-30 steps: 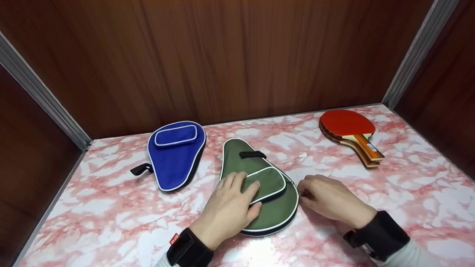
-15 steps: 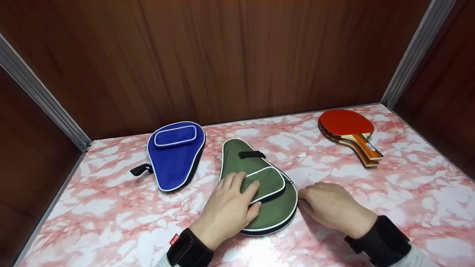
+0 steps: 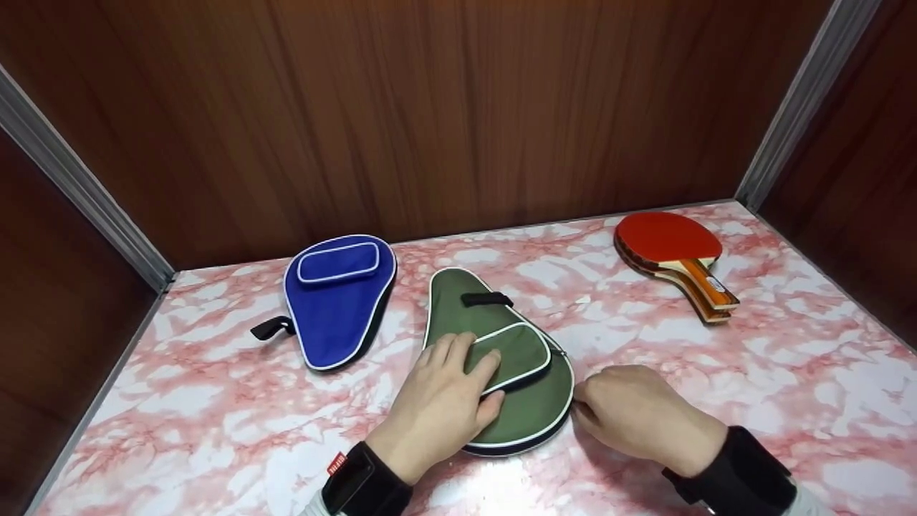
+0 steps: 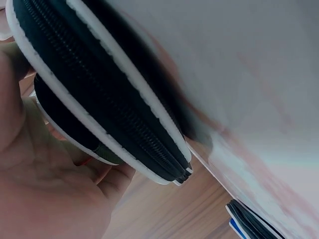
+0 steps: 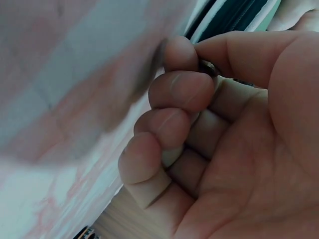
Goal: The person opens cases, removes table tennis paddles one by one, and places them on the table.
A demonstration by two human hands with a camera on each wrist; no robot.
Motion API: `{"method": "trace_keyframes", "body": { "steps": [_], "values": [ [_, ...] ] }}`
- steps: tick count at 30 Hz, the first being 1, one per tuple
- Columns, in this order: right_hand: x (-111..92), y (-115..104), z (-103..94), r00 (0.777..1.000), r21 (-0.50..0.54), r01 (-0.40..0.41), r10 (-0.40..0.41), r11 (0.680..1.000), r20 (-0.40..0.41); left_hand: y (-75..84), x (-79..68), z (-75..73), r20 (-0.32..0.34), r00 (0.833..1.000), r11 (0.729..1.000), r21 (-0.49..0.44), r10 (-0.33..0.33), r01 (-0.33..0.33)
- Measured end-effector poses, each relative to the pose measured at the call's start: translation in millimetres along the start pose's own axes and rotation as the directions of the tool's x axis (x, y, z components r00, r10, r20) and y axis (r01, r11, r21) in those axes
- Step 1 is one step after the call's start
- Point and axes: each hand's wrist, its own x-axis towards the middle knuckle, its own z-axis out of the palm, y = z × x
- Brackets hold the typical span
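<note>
A green table tennis paddle case [image 3: 534,416] with white piping lies in the middle of the table, its narrow end pointing away. My left hand [image 3: 444,408] rests on it with spread fingers, partly over its front pocket. The black zipper [image 4: 99,84] runs along the case's side in the left wrist view. At the case's right edge, my right hand [image 3: 637,412] pinches a small metal zipper pull [image 5: 208,67] between thumb and index finger, the other fingers curled in. Most of the pull is hidden by the fingers.
A blue paddle case [image 3: 337,308] with a black strap lies at the back left. Two stacked table tennis paddles [image 3: 666,236], the upper one red, lie at the back right. Brown wood-grain panels [image 3: 458,122] wall the marbled table [image 3: 215,430] on the back and sides.
My right hand has slid toward me along the right edge of the green case, still pinching the zipper pull. The left hand and the case have stayed in place.
</note>
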Motion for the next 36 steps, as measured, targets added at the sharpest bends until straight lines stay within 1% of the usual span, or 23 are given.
{"method": "trace_keyframes", "body": {
  "steps": [5, 13, 17, 20, 23, 27, 32, 36],
  "values": [
    [-3.5, -5.7, -1.1, 0.999, -0.011, 0.041, -0.041, 0.999, -0.025, 0.3, 0.4, -1.5, 0.002, 1.000, 1.000, -0.009, -0.001, 0.001],
    [-4.7, -9.4, 0.7, 0.999, -0.028, 0.045, -0.045, 0.999, -0.001, 0.7, 0.4, -1.2, 0.002, 1.000, 1.000, -0.013, 0.000, 0.000],
    [-5.4, -11.6, 0.8, 0.998, -0.039, 0.053, -0.054, 0.998, -0.015, 0.3, 0.4, -0.9, 0.002, 1.000, 1.000, -0.009, 0.001, -0.001],
    [-5.8, -13.8, 0.6, 0.997, -0.028, 0.070, -0.071, 0.997, -0.018, 0.4, 0.5, -1.0, 0.007, 1.000, 1.000, -0.012, -0.003, 0.003],
    [-5.4, -15.8, 0.4, 0.997, 0.004, 0.083, -0.083, 0.997, -0.005, 0.5, 0.7, -1.6, 0.015, 1.000, 1.000, -0.014, -0.008, 0.008],
    [-4.8, -18.8, 0.1, 0.996, 0.028, 0.084, -0.084, 0.996, -0.011, 0.6, 0.6, -1.8, 0.025, 1.000, 1.000, -0.006, -0.009, 0.009],
    [-5.6, -20.0, 0.7, 0.996, 0.019, 0.079, -0.078, 0.997, -0.038, 0.9, 0.7, -1.3, 0.017, 1.000, 1.000, 0.001, -0.004, 0.004],
    [-5.8, -18.5, 1.2, 0.998, 0.014, 0.061, -0.061, 0.998, -0.021, 1.4, 0.5, -0.9, 0.003, 1.000, 1.000, 0.000, -0.001, 0.001]
  ]
}}
